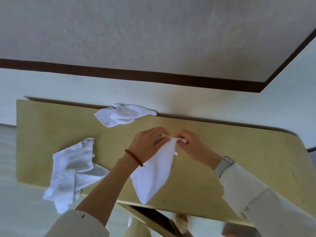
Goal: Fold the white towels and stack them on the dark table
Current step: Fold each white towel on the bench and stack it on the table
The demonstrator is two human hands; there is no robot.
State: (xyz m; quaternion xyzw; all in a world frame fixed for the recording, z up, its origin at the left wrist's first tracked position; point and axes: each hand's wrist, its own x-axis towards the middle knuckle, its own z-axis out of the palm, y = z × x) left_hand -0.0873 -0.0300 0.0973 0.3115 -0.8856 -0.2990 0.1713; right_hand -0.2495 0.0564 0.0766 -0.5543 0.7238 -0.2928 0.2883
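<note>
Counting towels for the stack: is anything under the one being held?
The held towel, pinched by the left hand and right hand, hangs above the table. Only bare tabletop shows around it; the patch behind the cloth is hidden.

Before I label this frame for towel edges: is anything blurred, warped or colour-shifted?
Head view: wide-angle bends the table edges; the table reads yellowish, not dark; the held towel is sharp enough, both hands slightly soft; bottom corners blur.

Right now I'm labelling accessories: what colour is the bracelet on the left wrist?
Reddish-brown, beaded; the bracelet shows in the head view, on the left hand's wrist.
</note>
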